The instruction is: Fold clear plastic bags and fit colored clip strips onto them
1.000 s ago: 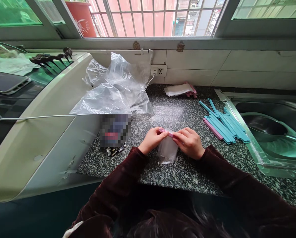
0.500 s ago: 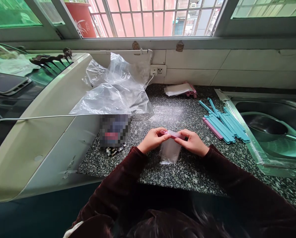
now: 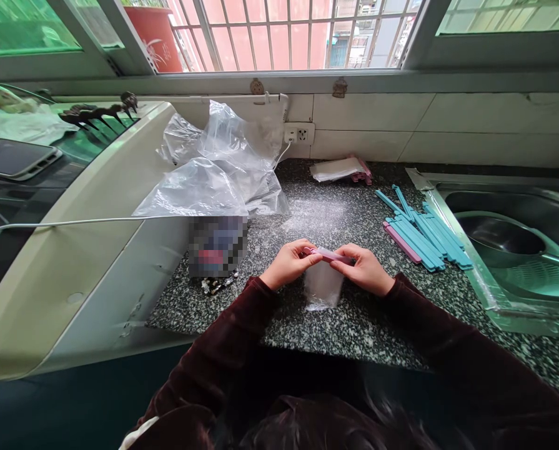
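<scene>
A pink bag sealing clip (image 3: 331,255) is held between my two hands above the counter. My left hand (image 3: 289,262) pinches its left end, and my right hand (image 3: 366,269) grips its right end with the thumb in front. From the clip hangs a small clear plastic bag (image 3: 323,286), its lower edge close to the counter top. Whether the clip is fully closed over the bag's top edge I cannot tell. To the right lies a pile of blue sealing clips (image 3: 424,234) with one pink clip (image 3: 401,242) along its left side.
Clear bags with pink clips (image 3: 338,169) lie by the tiled wall. Large crumpled plastic (image 3: 218,175) sits at back left, beside a white appliance (image 3: 96,250). A white cable (image 3: 82,221) crosses at left. A sink (image 3: 476,275) holding a pan (image 3: 499,234) is at right.
Both hands keep hold of the pink clip in nearly the same place. The clip has turned slightly, and the hanging bag has shifted a little to the right.
</scene>
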`<state>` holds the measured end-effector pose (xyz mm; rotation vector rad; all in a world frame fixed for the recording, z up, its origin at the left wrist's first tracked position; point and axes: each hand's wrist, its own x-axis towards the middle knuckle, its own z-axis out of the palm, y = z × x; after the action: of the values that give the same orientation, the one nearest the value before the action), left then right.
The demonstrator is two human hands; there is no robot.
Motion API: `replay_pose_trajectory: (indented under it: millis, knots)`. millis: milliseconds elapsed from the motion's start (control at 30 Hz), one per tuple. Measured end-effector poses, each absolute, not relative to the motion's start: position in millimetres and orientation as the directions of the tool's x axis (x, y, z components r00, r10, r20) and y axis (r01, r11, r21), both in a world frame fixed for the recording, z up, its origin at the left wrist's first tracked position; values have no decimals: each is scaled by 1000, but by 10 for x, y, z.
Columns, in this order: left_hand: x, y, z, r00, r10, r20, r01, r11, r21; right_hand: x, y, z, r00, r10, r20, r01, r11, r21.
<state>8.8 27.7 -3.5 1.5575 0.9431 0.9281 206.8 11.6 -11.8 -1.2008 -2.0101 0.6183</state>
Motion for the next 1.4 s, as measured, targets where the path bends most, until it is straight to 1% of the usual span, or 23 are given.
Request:
replay_pose_trajectory:
  millis: [167,333,467,567,733,833,900,1133,1267,1333,1400]
  knots:
    - [98,274,-26,392,910,135,110,-192,975,2065,117,-110,-322,888,328,558,458,-692]
    - [94,271,-13,388,908,159,158,-236,959,2063,111,-96,-317,888,332,561,458,-689]
    - [93,264,-21,383,917,113,136,-177,975,2061,96,-66,-312,885,345,546,464,-698]
    - [96,259,-22,430,901,61,155,-140,978,2063,83,-27,-289,880,377,541,475,-694]
    - [103,245,-19,516,856,-5,246,-142,959,2089,83,25,-229,883,410,537,466,-704]
    - [106,241,-33,553,831,-60,245,-94,965,2110,88,45,-176,893,415,534,441,-721]
    - [106,245,-47,567,821,-71,225,-71,972,2122,88,57,-145,897,418,533,427,-731]
    - [94,267,-91,584,809,-72,205,-61,977,2137,82,79,-116,896,428,522,422,-742]
    - [95,262,-94,600,797,-67,219,-84,972,2147,82,85,-117,899,422,526,417,-742]
    - [96,259,-79,568,823,-22,229,-132,964,2150,78,90,-124,900,418,531,416,-738]
    - [95,259,-56,476,876,80,227,-210,951,2144,72,93,-159,900,405,528,424,-736]
